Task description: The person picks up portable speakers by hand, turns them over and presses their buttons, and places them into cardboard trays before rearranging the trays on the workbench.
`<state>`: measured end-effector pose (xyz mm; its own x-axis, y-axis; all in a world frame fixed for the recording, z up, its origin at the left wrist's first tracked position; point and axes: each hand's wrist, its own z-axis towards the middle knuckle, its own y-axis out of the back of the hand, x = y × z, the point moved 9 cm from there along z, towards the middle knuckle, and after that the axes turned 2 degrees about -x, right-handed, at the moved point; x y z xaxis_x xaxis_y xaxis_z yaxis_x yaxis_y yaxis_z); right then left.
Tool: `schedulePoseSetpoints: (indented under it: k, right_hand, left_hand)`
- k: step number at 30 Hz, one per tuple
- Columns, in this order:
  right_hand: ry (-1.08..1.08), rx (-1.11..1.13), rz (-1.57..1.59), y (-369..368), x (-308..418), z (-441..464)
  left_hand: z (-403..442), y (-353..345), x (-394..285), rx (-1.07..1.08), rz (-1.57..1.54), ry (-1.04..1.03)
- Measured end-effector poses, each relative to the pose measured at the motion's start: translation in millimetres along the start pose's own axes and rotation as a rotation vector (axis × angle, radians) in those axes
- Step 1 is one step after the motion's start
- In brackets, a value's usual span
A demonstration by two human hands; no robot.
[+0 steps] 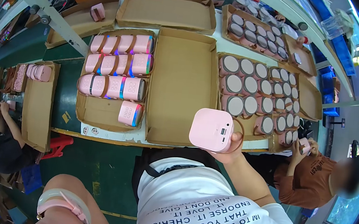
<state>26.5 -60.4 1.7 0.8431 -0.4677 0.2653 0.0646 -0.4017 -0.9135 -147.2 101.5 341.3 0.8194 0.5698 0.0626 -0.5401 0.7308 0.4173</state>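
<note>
My right hand (231,151) is wrapped around a small pink speaker (204,128) and holds it up near the table's front edge. The speaker's smooth end, with a column of ports, is turned toward me, and a brown strap (242,135) loops beside it. Behind it stands a cardboard tray (182,85) with a bare bottom. My left arm is bent at the lower left, a pink-strapped watch (65,205) and a pale bangle on its wrist; the left hand is out of view. Left of the tray, several pink speakers (127,113) with coloured lights lie in another cardboard tray (106,123).
Trays at the right hold rows of speakers with white round ends (234,105). A co-worker in a brown shirt (307,181) handles a pink item at the right. Another person (2,148) sits at the left, near a red stool (59,143). A metal frame post (61,19) crosses the upper left.
</note>
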Motion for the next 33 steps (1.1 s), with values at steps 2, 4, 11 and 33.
schedulePoseSetpoints:
  k: [2,4,11,33]
  right_hand:
    - [-0.002,-0.01,-0.005,2.0,2.2,-1.6]
    - [0.026,-0.13,-0.033,8.6,0.1,-1.4]
    - [0.146,-0.194,-0.274,4.0,14.3,-4.1]
    - [0.188,-0.187,-0.309,16.6,40.3,-11.9]
  left_hand:
    - [-3.7,-13.0,17.1,0.065,-0.027,0.159]
    - [-22.0,-35.4,45.2,0.228,-0.065,0.502]
    - [-125.0,-90.0,88.8,0.231,0.161,0.89]
    - [-117.2,-103.4,71.5,0.208,0.128,0.858]
